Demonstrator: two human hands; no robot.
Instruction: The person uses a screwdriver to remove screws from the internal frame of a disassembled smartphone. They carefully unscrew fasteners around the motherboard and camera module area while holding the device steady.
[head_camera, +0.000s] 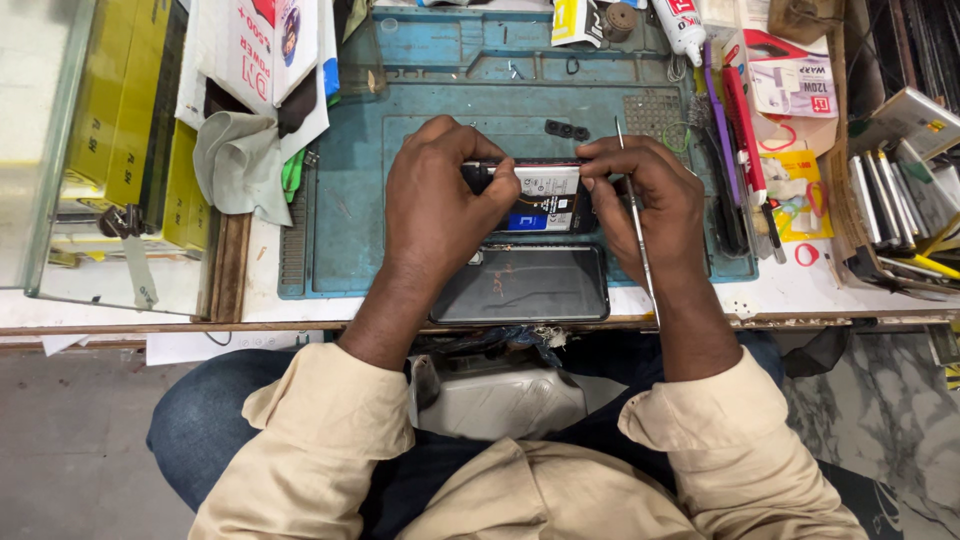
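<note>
Head view looks down on an opened phone (540, 200) with its battery showing, lying on a blue work mat (350, 180) between both hands. Left hand (435, 200) pinches the phone's upper left edge, its grip closed on the frame. Right hand (650, 200) presses fingertips on the phone's right edge and also holds a thin metal tool (640, 250) along its palm. Just below the phone lies a dark screen panel (525, 285). Mat rests on a white table (780, 295); a grey cloth (240, 165) sits left.
</note>
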